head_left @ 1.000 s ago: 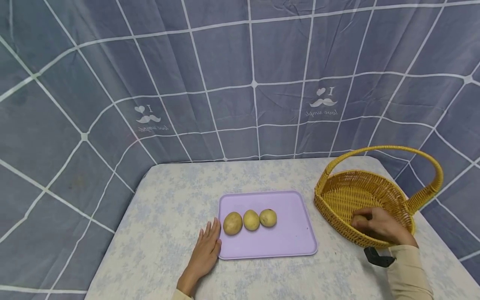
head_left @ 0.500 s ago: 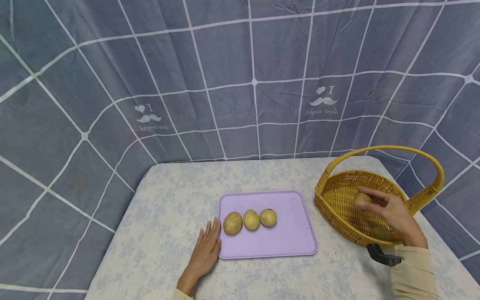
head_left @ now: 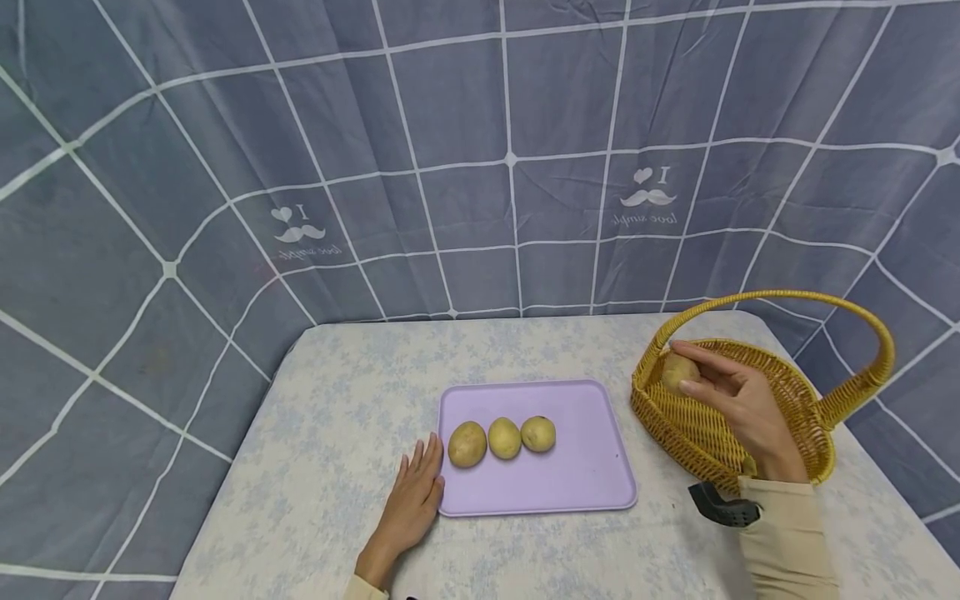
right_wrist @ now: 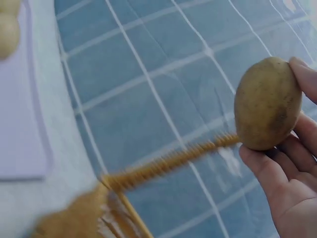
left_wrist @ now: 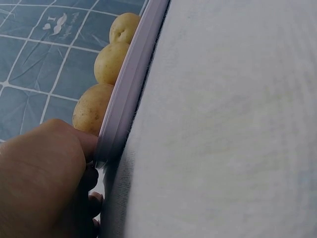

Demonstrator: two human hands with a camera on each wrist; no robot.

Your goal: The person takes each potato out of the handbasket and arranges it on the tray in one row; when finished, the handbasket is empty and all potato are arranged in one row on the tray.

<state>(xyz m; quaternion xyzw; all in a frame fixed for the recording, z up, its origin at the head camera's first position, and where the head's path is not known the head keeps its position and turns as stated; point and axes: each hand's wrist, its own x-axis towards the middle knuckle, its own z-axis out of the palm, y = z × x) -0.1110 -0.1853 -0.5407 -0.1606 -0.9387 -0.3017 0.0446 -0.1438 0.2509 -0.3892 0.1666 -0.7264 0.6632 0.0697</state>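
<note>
My right hand (head_left: 750, 412) pinches a potato (head_left: 677, 373) between thumb and fingers, over the left side of a yellow wicker basket (head_left: 673, 433). In the right wrist view this potato (right_wrist: 267, 104) is oval and brownish, with a dark patch. Part of another potato (head_left: 748, 467) shows in the basket by my right wrist, mostly hidden. My left hand (head_left: 408, 504) lies with fingers extended along the left edge of a lilac tray (head_left: 592, 483). Three potatoes form a row in that tray: a larger one (head_left: 467, 444) at left, then two smaller ones (head_left: 504, 438) (head_left: 538, 434).
The basket's tall arched handle (head_left: 780, 294) rises over its opening, close behind my right hand. Tray and basket stand on a table with a pale floral cloth (head_left: 337, 392). A grey-blue gridded curtain (head_left: 465, 208) hangs behind and at both sides.
My right hand has lifted the potato from the basket's bottom and carried it up and left towards the rim, uncovering part of another potato. The left hand stays put.
</note>
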